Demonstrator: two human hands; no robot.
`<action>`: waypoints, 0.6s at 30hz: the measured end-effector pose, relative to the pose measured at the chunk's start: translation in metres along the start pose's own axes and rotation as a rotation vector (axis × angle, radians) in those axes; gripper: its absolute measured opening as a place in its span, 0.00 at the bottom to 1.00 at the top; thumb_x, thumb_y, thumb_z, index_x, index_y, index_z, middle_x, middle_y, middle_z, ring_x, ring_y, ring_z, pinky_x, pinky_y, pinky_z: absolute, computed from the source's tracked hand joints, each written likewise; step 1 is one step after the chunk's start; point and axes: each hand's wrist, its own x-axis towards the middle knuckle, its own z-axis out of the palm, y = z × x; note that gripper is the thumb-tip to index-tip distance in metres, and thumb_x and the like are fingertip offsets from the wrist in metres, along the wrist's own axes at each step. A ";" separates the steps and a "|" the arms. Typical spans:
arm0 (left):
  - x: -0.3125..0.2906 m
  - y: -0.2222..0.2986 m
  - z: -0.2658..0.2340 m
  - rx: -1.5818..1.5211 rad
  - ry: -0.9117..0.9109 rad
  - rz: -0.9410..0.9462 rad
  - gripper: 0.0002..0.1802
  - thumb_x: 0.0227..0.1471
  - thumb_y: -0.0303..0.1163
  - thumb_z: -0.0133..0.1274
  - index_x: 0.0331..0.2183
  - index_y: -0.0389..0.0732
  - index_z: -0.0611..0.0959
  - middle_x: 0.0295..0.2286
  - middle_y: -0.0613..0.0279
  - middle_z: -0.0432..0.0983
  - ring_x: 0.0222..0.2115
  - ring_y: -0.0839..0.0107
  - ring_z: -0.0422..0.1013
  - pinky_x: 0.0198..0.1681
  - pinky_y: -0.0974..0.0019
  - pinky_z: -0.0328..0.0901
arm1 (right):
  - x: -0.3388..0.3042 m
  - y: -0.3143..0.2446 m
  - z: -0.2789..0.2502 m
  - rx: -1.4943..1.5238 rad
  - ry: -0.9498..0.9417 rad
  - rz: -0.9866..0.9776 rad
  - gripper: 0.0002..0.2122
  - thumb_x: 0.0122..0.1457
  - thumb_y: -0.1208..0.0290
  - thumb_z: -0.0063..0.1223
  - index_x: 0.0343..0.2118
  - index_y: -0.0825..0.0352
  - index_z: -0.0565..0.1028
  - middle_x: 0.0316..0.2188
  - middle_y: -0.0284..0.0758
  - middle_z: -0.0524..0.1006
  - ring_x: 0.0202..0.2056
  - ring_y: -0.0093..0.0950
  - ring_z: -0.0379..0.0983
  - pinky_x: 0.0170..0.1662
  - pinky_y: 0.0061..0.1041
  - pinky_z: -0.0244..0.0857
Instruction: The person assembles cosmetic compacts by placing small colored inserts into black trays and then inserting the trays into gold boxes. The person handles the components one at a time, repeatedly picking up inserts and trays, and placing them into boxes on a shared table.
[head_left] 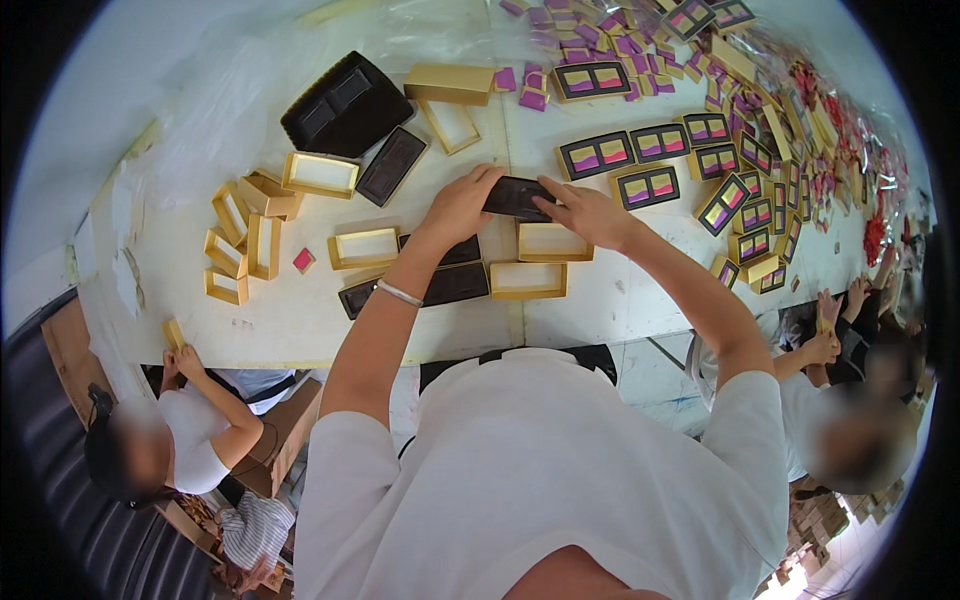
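Note:
Between my two hands is a black plastic tray insert (513, 197), held by its two ends just above the table. My left hand (466, 205) grips its left end and wears a bangle at the wrist. The fingers of my right hand (588, 213) close on its right end. Right below the tray lies an open gold box (555, 241) with a white inside, and another gold box (529, 280) sits nearer to me. Left of these, partly behind my left forearm, are more black trays (456, 284) and a gold box (365, 248).
A stack of black trays (348, 105) stands at the back left, above scattered gold boxes (264, 246). Filled black trays with two coloured blocks (597, 154) spread to the right. Small purple-and-gold boxes (640, 50) are heaped behind. Other people work at the left (205, 425) and right.

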 end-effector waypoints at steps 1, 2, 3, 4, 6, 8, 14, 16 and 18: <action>0.003 0.001 -0.001 0.002 -0.004 0.004 0.35 0.35 0.22 0.59 0.48 0.41 0.66 0.46 0.57 0.63 0.44 0.55 0.65 0.45 0.58 0.63 | 0.002 0.004 -0.002 -0.086 -0.017 -0.052 0.20 0.46 0.77 0.48 0.46 0.71 0.68 0.48 0.46 0.62 0.36 0.34 0.70 0.40 0.29 0.67; 0.005 0.002 -0.002 0.004 -0.008 0.008 0.34 0.34 0.22 0.59 0.47 0.40 0.66 0.46 0.58 0.63 0.44 0.55 0.65 0.45 0.58 0.63 | 0.003 0.008 -0.003 -0.163 0.010 -0.128 0.19 0.45 0.75 0.47 0.44 0.71 0.69 0.47 0.46 0.63 0.33 0.32 0.70 0.38 0.28 0.67; 0.006 0.001 -0.002 -0.008 -0.008 0.016 0.34 0.34 0.22 0.59 0.47 0.40 0.66 0.46 0.58 0.63 0.44 0.55 0.65 0.44 0.58 0.63 | 0.003 0.012 0.000 -0.170 -0.015 -0.125 0.19 0.46 0.75 0.47 0.44 0.71 0.69 0.48 0.45 0.63 0.35 0.32 0.70 0.40 0.28 0.66; 0.006 -0.001 -0.001 -0.019 -0.007 0.022 0.34 0.34 0.21 0.59 0.47 0.40 0.66 0.45 0.58 0.63 0.44 0.55 0.65 0.44 0.58 0.63 | 0.005 0.014 0.003 -0.177 -0.040 -0.124 0.19 0.46 0.74 0.47 0.44 0.72 0.69 0.48 0.45 0.63 0.37 0.33 0.69 0.42 0.29 0.65; 0.006 -0.003 0.002 -0.042 -0.005 0.016 0.34 0.34 0.21 0.59 0.47 0.41 0.66 0.45 0.58 0.63 0.44 0.54 0.65 0.44 0.58 0.63 | 0.005 0.016 0.006 -0.214 -0.067 -0.118 0.20 0.47 0.71 0.47 0.45 0.72 0.69 0.50 0.44 0.62 0.42 0.33 0.66 0.46 0.31 0.61; 0.003 -0.006 0.005 -0.066 0.012 -0.023 0.35 0.34 0.21 0.60 0.47 0.41 0.67 0.44 0.58 0.63 0.44 0.54 0.64 0.45 0.59 0.62 | 0.010 0.003 -0.002 -0.274 -0.068 -0.127 0.22 0.48 0.66 0.47 0.46 0.73 0.69 0.53 0.44 0.59 0.49 0.34 0.61 0.52 0.35 0.55; -0.004 0.005 0.002 0.084 0.124 -0.044 0.35 0.34 0.31 0.62 0.48 0.44 0.67 0.45 0.56 0.62 0.42 0.56 0.67 0.43 0.59 0.64 | 0.007 -0.033 0.003 -0.266 -0.092 0.151 0.26 0.53 0.58 0.46 0.50 0.72 0.65 0.57 0.43 0.55 0.58 0.35 0.50 0.58 0.42 0.43; -0.011 0.019 -0.024 0.091 0.260 -0.044 0.32 0.34 0.39 0.62 0.45 0.44 0.70 0.43 0.55 0.65 0.40 0.57 0.69 0.41 0.60 0.64 | 0.020 -0.032 -0.011 -0.154 0.095 0.230 0.24 0.51 0.62 0.50 0.50 0.70 0.65 0.56 0.43 0.56 0.56 0.37 0.53 0.57 0.42 0.45; -0.022 0.013 -0.056 0.017 0.686 0.035 0.27 0.35 0.37 0.62 0.40 0.43 0.73 0.39 0.55 0.68 0.39 0.57 0.68 0.41 0.59 0.63 | 0.043 -0.031 -0.034 -0.084 0.355 0.277 0.23 0.48 0.71 0.54 0.48 0.68 0.66 0.54 0.43 0.60 0.52 0.41 0.59 0.55 0.41 0.50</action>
